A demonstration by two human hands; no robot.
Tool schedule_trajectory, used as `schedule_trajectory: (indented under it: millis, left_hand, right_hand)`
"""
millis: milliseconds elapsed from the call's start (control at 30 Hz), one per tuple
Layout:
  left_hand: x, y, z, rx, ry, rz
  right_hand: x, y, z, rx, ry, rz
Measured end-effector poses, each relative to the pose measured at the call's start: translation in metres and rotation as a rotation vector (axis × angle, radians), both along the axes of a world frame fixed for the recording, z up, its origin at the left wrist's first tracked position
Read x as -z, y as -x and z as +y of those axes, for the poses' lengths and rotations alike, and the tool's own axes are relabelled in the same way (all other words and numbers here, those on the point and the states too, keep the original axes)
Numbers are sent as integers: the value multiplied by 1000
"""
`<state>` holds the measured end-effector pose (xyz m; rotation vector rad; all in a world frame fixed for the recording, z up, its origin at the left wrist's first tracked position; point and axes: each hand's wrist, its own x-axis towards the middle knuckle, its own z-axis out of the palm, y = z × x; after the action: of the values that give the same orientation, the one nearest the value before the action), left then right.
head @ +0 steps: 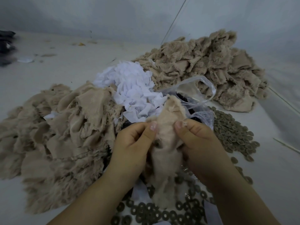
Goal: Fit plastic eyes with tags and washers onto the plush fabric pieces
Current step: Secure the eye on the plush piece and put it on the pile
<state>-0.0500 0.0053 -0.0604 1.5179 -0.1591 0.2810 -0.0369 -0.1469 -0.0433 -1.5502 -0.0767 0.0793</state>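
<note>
Your forearms fill the near edge of the view, and between them both hands meet over one plush piece [165, 143] held up above the bench [65, 70]

Going by size: the biggest heap of beige plush pieces [53, 137] lies along the near-left of the bench, touching your left forearm; a second heap [211, 70] sits toward the far-right corner. Between the two is a mound of white tags [131, 88], and just beside it a clear plastic bag [198, 95] with something dark inside, probably the eyes, though you cannot tell from here. Washers [232, 132] spread along the right side and also at the near edge under your wrists

Your left hand [134, 140] pinches the left edge of the piece between thumb and curled fingers; your right hand [196, 137] pinches the right edge the same way, with the backing stretched between them. A small dark spot shows low in the piece, possibly the eye hole or a post; it is too blurred to say

Expect the piece to be light, limp and fuzzy, with frayed edges that shed. It will fold wherever you let go, so take hold close to the hole, on the smooth backing, and keep it taut
</note>
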Motion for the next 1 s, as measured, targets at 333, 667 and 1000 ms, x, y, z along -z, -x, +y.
schedule_trajectory:
  millis: [333, 667, 1000]
  left_hand:
    - [0, -1, 1, -12, -13, -72]
    - [2, -1, 2, 17, 137, 24]
    - [4, -2, 2, -40, 33, -18]
  right_hand:
    - [-8, 4, 6, -218, -403, 210]
    - [4, 7, 11, -173, -282, 155]
    - [4, 7, 11, -126, -304, 142]
